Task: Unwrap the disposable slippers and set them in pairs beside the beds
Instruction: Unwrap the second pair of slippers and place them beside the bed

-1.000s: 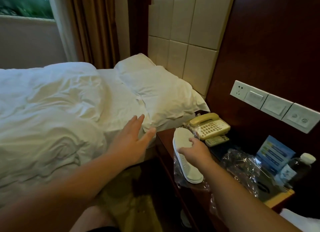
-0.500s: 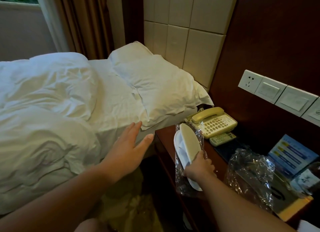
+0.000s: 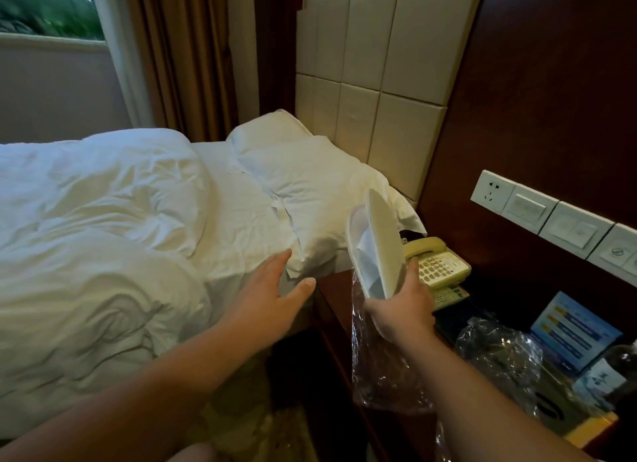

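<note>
My right hand (image 3: 401, 306) grips a pair of white disposable slippers (image 3: 377, 246) by the heel end, held upright on edge above the dark wooden nightstand (image 3: 339, 320). Their clear plastic wrapper (image 3: 382, 368) hangs loose below the hand, with the slippers sticking out of its top. My left hand (image 3: 272, 296) hovers open, fingers spread, over the bed's edge just left of the slippers and apart from them. The bed (image 3: 103, 237) has a rumpled white duvet and two white pillows (image 3: 320, 189).
On the nightstand stand a cream telephone (image 3: 437, 261), a second crumpled clear wrapper (image 3: 499, 354), a blue card (image 3: 574, 330) and a bottle at the right edge. Wall switches (image 3: 551, 217) line the dark panel. A narrow patterned floor strip (image 3: 262, 423) runs between bed and nightstand.
My right hand has lifted the slippers off the nightstand and tilted them upright, and the wrapper now hangs below them. My left hand stays open near the bed edge.
</note>
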`<state>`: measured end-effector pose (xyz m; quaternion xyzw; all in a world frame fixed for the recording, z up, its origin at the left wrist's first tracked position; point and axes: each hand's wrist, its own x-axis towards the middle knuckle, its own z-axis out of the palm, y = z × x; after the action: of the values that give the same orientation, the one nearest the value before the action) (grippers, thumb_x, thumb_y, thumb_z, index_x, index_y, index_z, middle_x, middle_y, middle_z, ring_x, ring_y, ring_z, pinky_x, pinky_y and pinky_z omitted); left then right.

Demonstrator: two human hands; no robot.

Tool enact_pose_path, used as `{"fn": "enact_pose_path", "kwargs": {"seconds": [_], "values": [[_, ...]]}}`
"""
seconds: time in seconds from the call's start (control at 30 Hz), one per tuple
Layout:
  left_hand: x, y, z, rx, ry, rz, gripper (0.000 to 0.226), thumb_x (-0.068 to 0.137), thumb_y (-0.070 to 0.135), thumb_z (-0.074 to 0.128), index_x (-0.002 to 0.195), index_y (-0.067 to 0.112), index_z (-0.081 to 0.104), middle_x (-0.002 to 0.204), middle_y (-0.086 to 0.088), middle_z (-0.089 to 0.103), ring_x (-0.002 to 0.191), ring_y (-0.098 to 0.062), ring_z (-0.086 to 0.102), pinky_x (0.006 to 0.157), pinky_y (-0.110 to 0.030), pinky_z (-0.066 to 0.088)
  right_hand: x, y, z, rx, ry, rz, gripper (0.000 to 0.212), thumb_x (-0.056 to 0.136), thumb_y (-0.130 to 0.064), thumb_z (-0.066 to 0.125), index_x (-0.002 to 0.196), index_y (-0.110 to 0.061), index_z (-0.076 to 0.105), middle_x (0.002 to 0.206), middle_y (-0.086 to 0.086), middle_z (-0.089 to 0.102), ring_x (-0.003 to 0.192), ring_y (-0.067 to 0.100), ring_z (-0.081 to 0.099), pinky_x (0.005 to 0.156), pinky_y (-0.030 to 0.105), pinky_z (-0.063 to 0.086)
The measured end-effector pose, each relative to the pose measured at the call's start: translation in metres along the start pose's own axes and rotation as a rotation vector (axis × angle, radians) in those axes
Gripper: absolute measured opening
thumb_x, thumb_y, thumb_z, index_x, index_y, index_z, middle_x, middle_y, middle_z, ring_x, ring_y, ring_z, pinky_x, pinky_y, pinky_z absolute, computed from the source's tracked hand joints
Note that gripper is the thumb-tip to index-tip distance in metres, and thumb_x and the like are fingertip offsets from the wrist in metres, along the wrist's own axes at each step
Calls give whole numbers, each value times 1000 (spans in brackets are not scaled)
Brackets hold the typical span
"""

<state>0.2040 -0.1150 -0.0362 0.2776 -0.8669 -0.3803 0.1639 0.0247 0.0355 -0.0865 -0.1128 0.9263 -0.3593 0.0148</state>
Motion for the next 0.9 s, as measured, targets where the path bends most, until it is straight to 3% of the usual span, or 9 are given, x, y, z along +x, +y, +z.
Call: {"fn": "enact_pose_path", "kwargs": {"seconds": [0.07, 0.17, 0.23, 0.33, 0.47, 0.53, 0.6, 0.77, 0.9], "values": [[1, 7, -5, -67, 15, -32, 75, 88, 62, 58, 153, 41, 27, 160, 8, 35, 142, -14, 38, 110, -33, 37, -13, -28, -7, 192, -6, -106, 127, 52, -42, 82, 152, -36, 4, 143, 10, 38, 130, 32, 39, 105, 53, 41], [3, 17, -24, -291, -36, -130, 80, 85, 55, 68, 153, 38, 30, 146, 6, 54, 114, -10, 60, 77, -18, 47, -44, -77, -12, 444, -92, -231, 127, 49, -45, 83, 150, -42, 7, 149, 4, 34, 133, 26, 40, 107, 49, 41], [1, 21, -43, -472, -76, -162, 77, 86, 45, 68, 152, 35, 32, 127, 7, 68, 99, -10, 70, 79, -28, 54, -67, -107, -13, 555, -175, -302, 124, 48, -50, 81, 148, -47, 8, 146, 2, 37, 129, 24, 44, 102, 48, 47], [-8, 25, -76, -618, -11, -166, 51, 88, 27, 64, 138, 29, 52, 104, 2, 78, 91, -17, 76, 75, -38, 61, -99, -145, -15, 619, -268, -401, 115, 53, -50, 80, 145, -50, 12, 134, -1, 45, 117, 19, 55, 91, 37, 55], [-36, 23, -124, -578, 146, -135, 29, 89, 17, 60, 117, 25, 63, 99, 0, 77, 86, -17, 75, 69, -35, 62, -137, -183, -18, 721, -363, -462, 102, 49, -54, 82, 135, -56, 26, 118, -14, 54, 100, 7, 61, 76, 23, 58], [-53, 17, -147, -553, 192, -104, 26, 90, 17, 61, 114, 28, 64, 99, 1, 76, 87, -16, 74, 75, -40, 63, -153, -198, -20, 758, -413, -483, 84, 56, -50, 84, 121, -61, 32, 110, -23, 56, 93, 3, 61, 59, 11, 53], [-68, 11, -167, -527, 226, -74, 25, 93, 17, 61, 116, 28, 64, 103, 2, 76, 92, -19, 74, 81, -45, 63, -169, -212, -20, 798, -441, -489, 67, 67, -44, 83, 115, -60, 39, 107, -26, 58, 92, 3, 62, 52, 7, 49], [-105, -11, -213, -536, 298, -34, 22, 97, 13, 58, 110, 31, 63, 99, 9, 77, 84, -8, 75, 65, -30, 61, -201, -239, -20, 921, -473, -440, 24, 81, -37, 71, 98, -52, 63, 97, -20, 70, 86, 6, 68, 59, 15, 54], [-133, -33, -248, -547, 312, -42, 27, 99, 13, 56, 116, 33, 60, 111, 7, 74, 100, -18, 72, 81, -42, 61, -213, -252, -22, 962, -554, -345, 25, 81, -22, 74, 103, -33, 68, 99, -8, 72, 93, 20, 66, 68, 31, 55]]}}
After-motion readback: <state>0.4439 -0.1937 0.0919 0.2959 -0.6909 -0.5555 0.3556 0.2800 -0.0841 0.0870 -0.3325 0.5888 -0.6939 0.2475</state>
